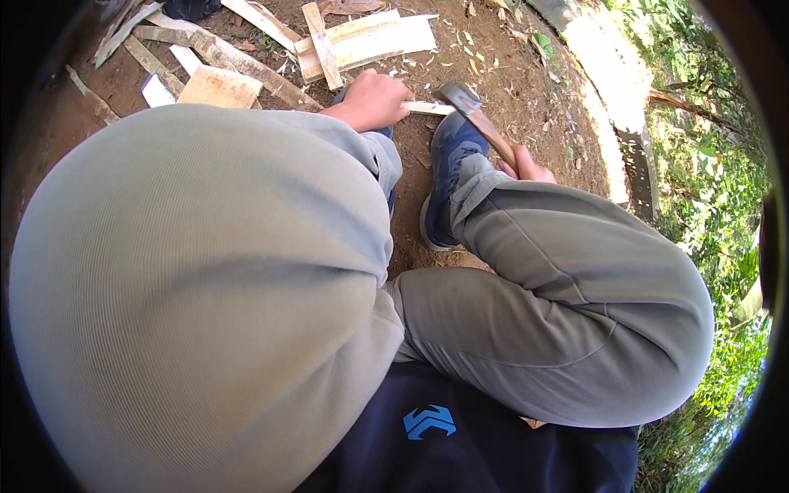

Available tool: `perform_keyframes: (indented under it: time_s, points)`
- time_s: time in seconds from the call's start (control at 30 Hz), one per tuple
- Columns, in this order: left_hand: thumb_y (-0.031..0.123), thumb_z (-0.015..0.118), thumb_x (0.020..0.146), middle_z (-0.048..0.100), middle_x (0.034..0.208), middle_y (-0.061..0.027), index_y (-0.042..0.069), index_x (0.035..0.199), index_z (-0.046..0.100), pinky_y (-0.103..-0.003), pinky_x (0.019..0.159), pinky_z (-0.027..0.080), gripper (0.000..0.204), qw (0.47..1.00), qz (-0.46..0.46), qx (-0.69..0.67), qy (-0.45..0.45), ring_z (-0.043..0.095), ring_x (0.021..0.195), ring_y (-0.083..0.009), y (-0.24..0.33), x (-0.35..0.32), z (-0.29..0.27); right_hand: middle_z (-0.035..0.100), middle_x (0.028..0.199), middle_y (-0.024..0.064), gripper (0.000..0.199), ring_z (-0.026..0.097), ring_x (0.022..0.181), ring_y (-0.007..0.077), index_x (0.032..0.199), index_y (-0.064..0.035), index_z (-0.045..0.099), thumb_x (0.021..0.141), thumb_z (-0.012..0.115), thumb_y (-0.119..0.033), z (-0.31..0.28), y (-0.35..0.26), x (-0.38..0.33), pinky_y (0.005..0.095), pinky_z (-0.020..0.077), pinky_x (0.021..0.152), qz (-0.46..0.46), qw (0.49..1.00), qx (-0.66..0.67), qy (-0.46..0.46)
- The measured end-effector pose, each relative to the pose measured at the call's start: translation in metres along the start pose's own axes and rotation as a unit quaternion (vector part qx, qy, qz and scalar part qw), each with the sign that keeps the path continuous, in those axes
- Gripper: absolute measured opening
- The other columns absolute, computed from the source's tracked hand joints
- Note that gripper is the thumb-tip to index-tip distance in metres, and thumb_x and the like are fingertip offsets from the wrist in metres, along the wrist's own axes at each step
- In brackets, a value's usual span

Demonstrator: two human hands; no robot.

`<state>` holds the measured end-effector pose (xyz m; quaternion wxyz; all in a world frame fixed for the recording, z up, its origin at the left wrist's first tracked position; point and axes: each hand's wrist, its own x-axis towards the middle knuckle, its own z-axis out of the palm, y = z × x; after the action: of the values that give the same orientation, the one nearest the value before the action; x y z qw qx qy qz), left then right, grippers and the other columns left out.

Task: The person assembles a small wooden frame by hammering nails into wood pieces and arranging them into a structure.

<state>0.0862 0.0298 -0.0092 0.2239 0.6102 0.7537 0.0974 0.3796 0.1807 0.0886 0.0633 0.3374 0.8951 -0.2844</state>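
My left hand (374,100), beyond my left knee, is closed around a thin pale wooden stick (430,108) that points to the right. Across from it, my right hand (530,168) grips the brown wooden handle of a hatchet-like tool (485,125). The dark metal head of this tool is beside the stick's right end, just above my blue shoe (457,152). Whether head and stick touch, I cannot tell. My right leg hides most of the right hand and its forearm; my left knee covers the left forearm.
Split wooden boards (374,43) and narrow strips lie on the brown soil (501,62), with a cut wood block (220,86) nearer my left knee. Pale chips are scattered around the tool. A sunlit concrete edge (596,74) and green plants (719,222) border the right side.
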Motion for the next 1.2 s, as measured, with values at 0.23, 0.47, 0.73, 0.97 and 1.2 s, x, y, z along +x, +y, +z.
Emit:
perform_keyframes:
  time_s: [0.23, 0.47, 0.73, 0.97, 1.2]
  points:
    - [0.035, 0.072, 0.085, 0.076, 0.09, -0.0048, 0.019, 0.104, 0.082, -0.043, 0.09, 0.045, 0.026, 0.999, -0.03, 0.021, 0.021, 0.068, 0.097, -0.0247, 0.0, -0.006, 0.003, 0.069, 0.075, 0.0174, 0.032, 0.069, 0.072, 0.0432, 0.1, -0.0162, 0.052, 0.1, 0.062, -0.047, -0.007, -0.012, 0.001, 0.0542, 0.0486, 0.06, -0.046, 0.998, 0.033, 0.029]
    - [0.036, 0.074, 0.083, 0.076, 0.085, -0.005, 0.021, 0.098, 0.083, -0.042, 0.093, 0.042, 0.023, 0.998, -0.048, -0.007, 0.039, 0.067, 0.094, -0.0251, 0.0, -0.011, 0.004, 0.069, 0.073, 0.017, 0.03, 0.069, 0.07, 0.0427, 0.101, -0.017, 0.052, 0.101, 0.062, -0.046, 0.0, -0.003, -0.001, 0.054, 0.0487, 0.059, -0.022, 0.999, 0.003, 0.025]
    - [0.034, 0.074, 0.081, 0.076, 0.088, -0.0051, 0.022, 0.101, 0.083, -0.042, 0.096, 0.042, 0.025, 0.997, -0.067, -0.014, 0.035, 0.066, 0.099, -0.025, 0.001, -0.016, 0.003, 0.068, 0.072, 0.0171, 0.03, 0.069, 0.069, 0.0428, 0.1, -0.0171, 0.052, 0.1, 0.062, -0.046, 0.007, -0.002, -0.001, 0.0537, 0.0485, 0.058, -0.016, 1.0, -0.003, 0.026]
    - [0.032, 0.074, 0.08, 0.076, 0.088, -0.0074, 0.02, 0.1, 0.083, -0.043, 0.093, 0.044, 0.025, 0.997, -0.063, -0.013, 0.038, 0.067, 0.097, -0.0262, -0.004, -0.012, 0.003, 0.068, 0.071, 0.0172, 0.031, 0.069, 0.068, 0.0429, 0.1, -0.0171, 0.052, 0.1, 0.063, -0.046, 0.014, 0.005, 0.007, 0.0535, 0.0484, 0.057, 0.016, 0.998, -0.057, -0.004]
    - [0.029, 0.075, 0.08, 0.076, 0.085, -0.0055, 0.023, 0.098, 0.083, -0.045, 0.092, 0.043, 0.02, 0.996, -0.086, -0.028, 0.026, 0.069, 0.096, -0.0255, -0.003, -0.016, 0.005, 0.068, 0.07, 0.0171, 0.03, 0.069, 0.066, 0.0422, 0.101, -0.0173, 0.053, 0.099, 0.065, -0.045, 0.015, 0.008, 0.004, 0.0526, 0.0484, 0.055, 0.031, 0.997, -0.067, -0.008]
